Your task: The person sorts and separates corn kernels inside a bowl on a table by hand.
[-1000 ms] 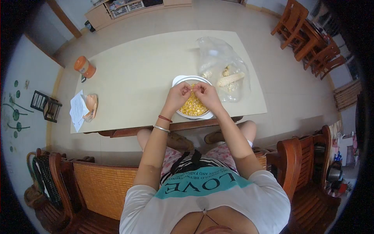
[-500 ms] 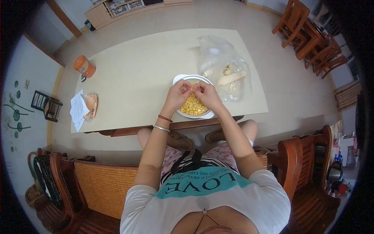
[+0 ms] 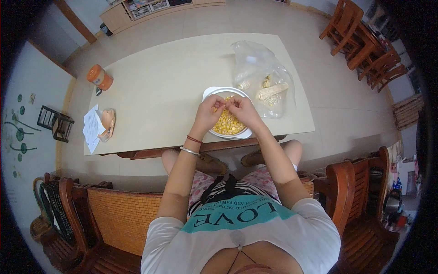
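A white two-handled bowl (image 3: 244,134) full of loose yellow corn kernels (image 3: 226,125) stands near the front edge of the table. Over it, my left hand (image 3: 209,113) and my right hand (image 3: 243,111) meet with thumbs and fingertips pinched together. Whatever is between the fingertips is too small to make out. To the right of the bowl lies a clear plastic bag (image 3: 250,61), spread flat. On it are a bare corncob (image 3: 272,91), a few smaller cob pieces and pale crumbs.
The cream table (image 3: 169,77) holds an orange-lidded jar (image 3: 99,77) at far left. Papers (image 3: 93,126) and an open package (image 3: 108,123) lie at its left front corner. A wooden bench (image 3: 121,214) is behind me, and wooden chairs (image 3: 342,25) stand at far right.
Both hands stay above the bowl, their pinched fingertips shifting only slightly. The bowl, bag and cob look the same.
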Motion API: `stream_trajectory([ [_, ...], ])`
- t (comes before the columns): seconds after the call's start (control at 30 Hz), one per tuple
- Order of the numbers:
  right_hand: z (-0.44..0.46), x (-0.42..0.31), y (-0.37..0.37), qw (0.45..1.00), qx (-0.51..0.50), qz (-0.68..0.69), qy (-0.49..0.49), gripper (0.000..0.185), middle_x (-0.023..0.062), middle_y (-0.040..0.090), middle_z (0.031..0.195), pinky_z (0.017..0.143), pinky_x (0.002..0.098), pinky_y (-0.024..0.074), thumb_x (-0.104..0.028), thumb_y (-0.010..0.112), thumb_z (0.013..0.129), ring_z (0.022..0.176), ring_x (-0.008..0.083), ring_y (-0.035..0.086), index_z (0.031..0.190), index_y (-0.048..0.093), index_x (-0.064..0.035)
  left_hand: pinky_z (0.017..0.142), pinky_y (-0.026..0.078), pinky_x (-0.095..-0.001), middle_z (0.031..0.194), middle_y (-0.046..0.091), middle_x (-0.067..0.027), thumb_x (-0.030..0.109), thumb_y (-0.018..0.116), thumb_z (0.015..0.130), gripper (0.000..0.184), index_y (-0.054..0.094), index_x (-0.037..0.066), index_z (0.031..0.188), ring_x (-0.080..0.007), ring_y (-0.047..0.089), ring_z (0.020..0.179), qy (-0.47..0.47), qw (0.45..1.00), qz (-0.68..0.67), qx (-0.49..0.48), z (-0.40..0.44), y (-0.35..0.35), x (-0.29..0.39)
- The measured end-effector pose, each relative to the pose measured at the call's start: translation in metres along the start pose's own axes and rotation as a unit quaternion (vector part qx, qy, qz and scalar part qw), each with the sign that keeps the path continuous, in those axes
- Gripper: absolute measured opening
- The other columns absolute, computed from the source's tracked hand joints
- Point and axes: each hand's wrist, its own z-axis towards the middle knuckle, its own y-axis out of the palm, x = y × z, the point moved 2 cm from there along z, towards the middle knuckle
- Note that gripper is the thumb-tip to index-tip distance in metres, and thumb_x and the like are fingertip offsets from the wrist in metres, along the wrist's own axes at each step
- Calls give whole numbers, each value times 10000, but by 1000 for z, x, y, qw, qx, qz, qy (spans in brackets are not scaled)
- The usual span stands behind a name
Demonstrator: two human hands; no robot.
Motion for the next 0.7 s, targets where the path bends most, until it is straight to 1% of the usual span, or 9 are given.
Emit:
stream_trajectory([
  [0.2, 2, 2, 0, 1000, -16, 18, 5, 139, 88, 630, 703, 629, 288, 466, -105, 592, 769, 666, 141, 584, 812, 630, 22, 701, 490, -294, 814, 600, -113, -23, 601, 762, 111, 578, 5, 867, -213, 601, 752, 6, 1000, 11, 0, 0, 0, 6],
  [0.3, 2, 1, -1, 999, -31, 24, 31, 129, 83, 627, 710, 633, 285, 463, -93, 585, 767, 682, 133, 579, 806, 622, 25, 692, 492, -300, 809, 604, -121, -17, 604, 762, 108, 580, 6, 864, -221, 608, 749, 13, 1000, 16, 2, -1, -1, 7],
  [0.4, 4, 2, -1, 998, -45, 21, 28, 120, 76, 623, 713, 633, 280, 458, -84, 578, 765, 685, 121, 568, 803, 617, 23, 682, 494, -306, 800, 604, -126, -9, 608, 761, 103, 579, 7, 859, -227, 614, 742, 23, 999, 26, 0, -1, -1, 8],
  [0.5, 2, 0, -3, 999, -46, 2, 14, 120, 73, 619, 705, 634, 277, 453, -84, 576, 763, 683, 115, 557, 804, 614, 23, 675, 495, -309, 792, 604, -128, -3, 612, 760, 102, 579, 9, 856, -231, 616, 735, 30, 999, 26, 2, -1, -1, 7],
  [0.7, 3, 2, -2, 999, -39, 10, 25, 131, 68, 613, 698, 629, 280, 449, -99, 573, 774, 677, 118, 553, 814, 618, 16, 674, 497, -310, 787, 609, -127, -8, 612, 755, 101, 580, 7, 850, -232, 616, 729, 25, 999, 21, 8, -1, -1, 5],
])
